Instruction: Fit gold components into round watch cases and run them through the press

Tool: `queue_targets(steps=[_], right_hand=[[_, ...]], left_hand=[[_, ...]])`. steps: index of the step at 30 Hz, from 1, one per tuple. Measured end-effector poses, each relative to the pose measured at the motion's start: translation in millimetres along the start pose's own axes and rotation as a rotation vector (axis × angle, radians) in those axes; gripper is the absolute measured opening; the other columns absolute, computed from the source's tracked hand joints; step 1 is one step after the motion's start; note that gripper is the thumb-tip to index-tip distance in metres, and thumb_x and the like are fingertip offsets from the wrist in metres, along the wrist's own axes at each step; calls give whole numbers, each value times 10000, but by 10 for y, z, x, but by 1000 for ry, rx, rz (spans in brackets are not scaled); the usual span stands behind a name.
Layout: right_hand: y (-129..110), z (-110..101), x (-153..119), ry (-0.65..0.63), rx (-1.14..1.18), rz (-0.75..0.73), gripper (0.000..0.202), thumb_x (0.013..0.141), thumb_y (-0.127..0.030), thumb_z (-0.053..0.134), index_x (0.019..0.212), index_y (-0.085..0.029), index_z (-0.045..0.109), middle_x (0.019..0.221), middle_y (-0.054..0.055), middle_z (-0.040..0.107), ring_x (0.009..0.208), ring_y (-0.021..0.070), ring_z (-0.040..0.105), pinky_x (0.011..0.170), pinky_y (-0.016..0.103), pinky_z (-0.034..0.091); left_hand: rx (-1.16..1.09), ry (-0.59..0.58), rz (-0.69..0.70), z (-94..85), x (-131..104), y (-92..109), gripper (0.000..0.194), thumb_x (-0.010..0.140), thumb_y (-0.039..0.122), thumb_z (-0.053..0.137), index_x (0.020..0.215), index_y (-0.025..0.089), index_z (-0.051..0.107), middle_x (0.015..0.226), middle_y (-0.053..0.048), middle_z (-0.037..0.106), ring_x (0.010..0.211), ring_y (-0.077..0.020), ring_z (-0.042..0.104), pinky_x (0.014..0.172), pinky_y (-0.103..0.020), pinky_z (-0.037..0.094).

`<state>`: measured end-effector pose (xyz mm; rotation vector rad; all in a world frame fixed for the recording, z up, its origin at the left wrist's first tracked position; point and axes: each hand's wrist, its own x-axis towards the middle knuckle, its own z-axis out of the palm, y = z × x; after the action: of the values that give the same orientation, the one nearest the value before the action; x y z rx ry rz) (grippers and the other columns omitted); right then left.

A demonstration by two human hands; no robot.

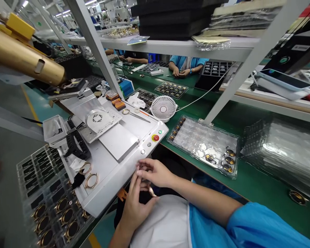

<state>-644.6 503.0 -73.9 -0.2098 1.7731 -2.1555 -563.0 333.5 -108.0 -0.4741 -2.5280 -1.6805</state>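
My left hand (136, 203) and my right hand (157, 173) meet in front of my body, at the front edge of the white machine (112, 184). A small gold ring-shaped part (152, 191) shows between them, its rim near my left palm and below my right fingers. My left fingers point up and close round something mostly hidden. The right thumb and fingers pinch close to the left fingertips, and what they grip is too small to make out. Two gold rings, one of them here (92, 181), lie on the machine's left corner.
A clear tray (204, 136) with a few round parts lies on the green table (258, 186) at the right, near stacked trays (286, 151). Behind the machine stands a white fan (164, 107). Trays of dark round parts (67, 216) are at the lower left. Another person's hands (181, 72) appear across the table.
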Motion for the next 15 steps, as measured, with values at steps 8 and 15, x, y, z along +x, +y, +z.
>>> queue_targets(steps=[8, 15], right_hand=[[18, -82, -121, 69, 175, 21, 363, 806, -467, 796, 1010, -168, 761, 863, 3, 686, 771, 147, 599, 797, 307, 511], [20, -172, -88, 76, 51, 68, 342, 860, -418, 706, 1077, -162, 771, 697, -5, 675, 628, 153, 634, 676, 316, 546]], left_hand=[[87, -192, 42, 98, 93, -33, 927, 814, 288, 837, 1616, 309, 372, 1692, -187, 335, 1059, -337, 767, 880, -466, 667], [-154, -98, -39, 58, 91, 40, 785, 795, 261, 860, 1498, 344, 521, 1743, -168, 199, 1062, -323, 766, 797, -420, 687]])
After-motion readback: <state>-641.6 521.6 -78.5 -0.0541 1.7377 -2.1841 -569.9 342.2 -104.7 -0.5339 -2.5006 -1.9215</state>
